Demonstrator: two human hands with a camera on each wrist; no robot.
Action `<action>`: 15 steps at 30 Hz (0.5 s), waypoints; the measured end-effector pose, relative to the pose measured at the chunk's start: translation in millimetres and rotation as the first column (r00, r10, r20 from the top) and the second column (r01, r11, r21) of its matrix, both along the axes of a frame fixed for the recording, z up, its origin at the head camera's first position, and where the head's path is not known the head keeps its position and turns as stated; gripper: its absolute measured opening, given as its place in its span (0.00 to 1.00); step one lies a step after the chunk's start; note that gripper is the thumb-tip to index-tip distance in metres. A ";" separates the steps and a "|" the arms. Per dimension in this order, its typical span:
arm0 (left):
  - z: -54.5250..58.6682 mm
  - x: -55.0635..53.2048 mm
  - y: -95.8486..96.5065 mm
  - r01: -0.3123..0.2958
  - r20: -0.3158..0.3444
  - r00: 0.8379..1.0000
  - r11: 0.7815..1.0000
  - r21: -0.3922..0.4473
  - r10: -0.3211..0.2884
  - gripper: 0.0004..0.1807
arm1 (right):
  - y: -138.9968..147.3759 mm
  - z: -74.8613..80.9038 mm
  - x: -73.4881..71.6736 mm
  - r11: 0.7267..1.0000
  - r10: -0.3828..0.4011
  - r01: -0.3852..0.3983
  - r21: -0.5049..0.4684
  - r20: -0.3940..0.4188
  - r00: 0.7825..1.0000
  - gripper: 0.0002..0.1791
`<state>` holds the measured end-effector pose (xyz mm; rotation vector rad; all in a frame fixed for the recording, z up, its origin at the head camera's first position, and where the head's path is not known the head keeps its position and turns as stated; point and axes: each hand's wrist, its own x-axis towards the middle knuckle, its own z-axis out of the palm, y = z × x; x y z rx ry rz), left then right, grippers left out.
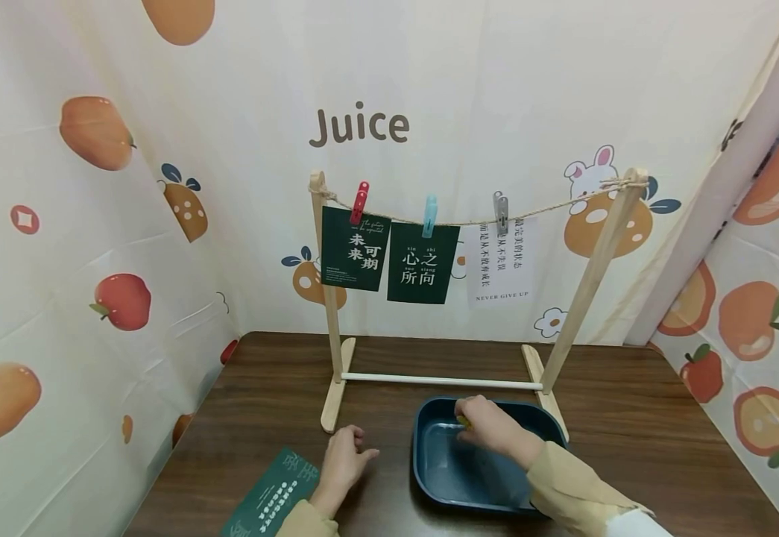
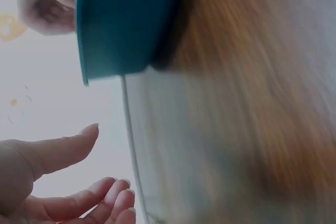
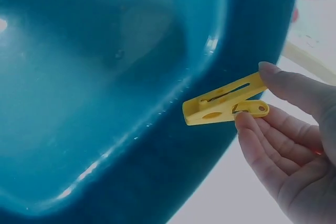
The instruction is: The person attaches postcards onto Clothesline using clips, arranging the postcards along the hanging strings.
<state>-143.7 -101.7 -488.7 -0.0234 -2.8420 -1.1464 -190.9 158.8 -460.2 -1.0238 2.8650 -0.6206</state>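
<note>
My right hand [image 1: 490, 431] pinches a yellow clothespin [image 3: 197, 111] between thumb and fingers, over the dark blue basin [image 1: 443, 456]. In the right wrist view the thumb and fingers are on the clothespin's handle ends. My left hand [image 1: 345, 461] holds nothing, its fingers loosely bent and thumb apart, beside a dark green card [image 1: 271, 496] with white lettering on the table. Whether it touches that card I cannot tell; the forearm covers part of it. Two dark green cards [image 1: 354, 261] and a white card [image 1: 503, 287] hang from a rope [image 1: 557, 205].
Red [image 1: 359, 203], light blue [image 1: 429, 216] and grey [image 1: 502, 216] clothespins hold the hanging cards. The rope spans a wooden stand [image 1: 590, 287] with a white crossbar [image 1: 439, 381] behind the basin. Fruit-printed curtains [image 1: 248, 149] enclose the brown table [image 1: 631, 425].
</note>
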 end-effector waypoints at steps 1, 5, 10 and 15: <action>-1.1 0.3 -4.0 -0.014 -0.003 1.000 1.000 -0.017 0.014 0.17 | 0.9 1.6 1.0 1.000 -0.009 0.009 -0.017 0.001 1.000 0.12; -5.7 1.9 -20.0 -0.067 -0.009 0.998 0.995 -0.070 0.066 0.18 | 4.3 6.2 5.2 0.996 -0.058 0.059 -0.060 0.016 0.998 0.12; -10.5 5.8 -40.7 -0.117 -0.022 0.993 0.980 -0.162 0.115 0.21 | 8.9 8.4 10.0 0.986 -0.096 0.101 -0.130 0.041 0.995 0.13; -13.4 9.9 -60.7 -0.154 0.017 0.986 0.958 -0.243 0.163 0.26 | 12.2 10.5 15.8 0.965 -0.150 0.156 -0.210 0.044 0.988 0.13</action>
